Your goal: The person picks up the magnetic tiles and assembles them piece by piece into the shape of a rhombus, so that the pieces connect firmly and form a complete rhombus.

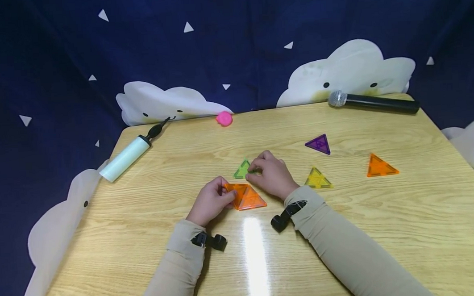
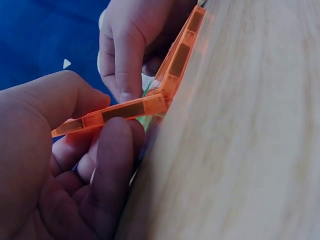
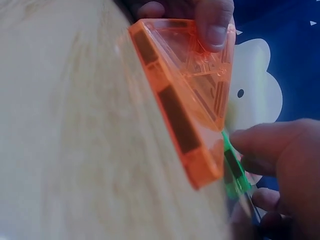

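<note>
My left hand point(image 1: 212, 200) pinches one of two translucent orange triangular magnetic tiles point(image 1: 252, 199) between thumb and fingers. These two tiles meet edge to edge at an angle; in the left wrist view the held tile point(image 2: 125, 111) is tilted up off the table. Just beyond them, a green triangular magnetic tile point(image 1: 242, 169) has its right edge pinched by the fingertips of my right hand point(image 1: 271, 175). From the right wrist, the green tile point(image 3: 236, 167) shows close behind the orange pair, its lower part partly hidden by the fingers.
On the wooden table point(image 1: 145, 242), a yellow triangle tile point(image 1: 318, 178), a purple one point(image 1: 319, 144) and another orange one point(image 1: 381, 165) lie to the right. A black microphone point(image 1: 379, 103), a small pink object point(image 1: 224, 118) and a hand pump point(image 1: 129, 156) lie farther back.
</note>
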Demonstrator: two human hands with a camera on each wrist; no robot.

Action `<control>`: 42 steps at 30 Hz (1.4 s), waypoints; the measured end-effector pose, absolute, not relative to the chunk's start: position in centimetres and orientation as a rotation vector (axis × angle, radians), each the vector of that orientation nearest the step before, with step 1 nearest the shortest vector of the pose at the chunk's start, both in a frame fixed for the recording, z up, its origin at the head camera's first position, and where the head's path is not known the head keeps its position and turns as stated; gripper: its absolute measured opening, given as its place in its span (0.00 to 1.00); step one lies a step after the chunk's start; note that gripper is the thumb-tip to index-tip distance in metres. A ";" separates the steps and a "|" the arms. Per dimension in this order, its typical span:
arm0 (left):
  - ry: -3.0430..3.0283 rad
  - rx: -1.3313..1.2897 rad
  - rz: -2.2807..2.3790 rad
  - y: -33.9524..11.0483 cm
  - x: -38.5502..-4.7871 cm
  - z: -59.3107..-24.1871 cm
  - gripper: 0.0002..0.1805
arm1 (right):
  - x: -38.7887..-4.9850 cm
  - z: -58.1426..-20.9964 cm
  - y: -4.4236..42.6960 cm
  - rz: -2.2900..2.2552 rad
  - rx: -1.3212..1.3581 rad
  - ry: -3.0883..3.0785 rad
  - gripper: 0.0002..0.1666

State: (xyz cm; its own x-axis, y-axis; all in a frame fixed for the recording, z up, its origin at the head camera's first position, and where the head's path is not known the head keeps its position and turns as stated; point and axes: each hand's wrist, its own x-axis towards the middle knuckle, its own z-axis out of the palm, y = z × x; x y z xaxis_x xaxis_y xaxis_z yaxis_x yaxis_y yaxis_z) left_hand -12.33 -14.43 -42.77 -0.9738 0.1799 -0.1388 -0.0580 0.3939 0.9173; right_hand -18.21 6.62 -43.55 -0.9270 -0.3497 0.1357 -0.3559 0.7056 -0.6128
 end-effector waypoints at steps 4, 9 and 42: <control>2.438 0.100 1.614 -14.4 -12.3 -42.8 0.10 | -18.2 -43.4 6.7 1.031 0.602 -2.909 0.15; 2.443 0.102 1.601 -14.4 -12.3 -42.7 0.10 | -18.4 -43.4 6.6 1.041 0.596 -2.927 0.11; 2.444 0.109 1.593 -14.5 -12.4 -42.8 0.10 | -18.4 -42.9 7.1 1.215 0.331 -3.015 0.42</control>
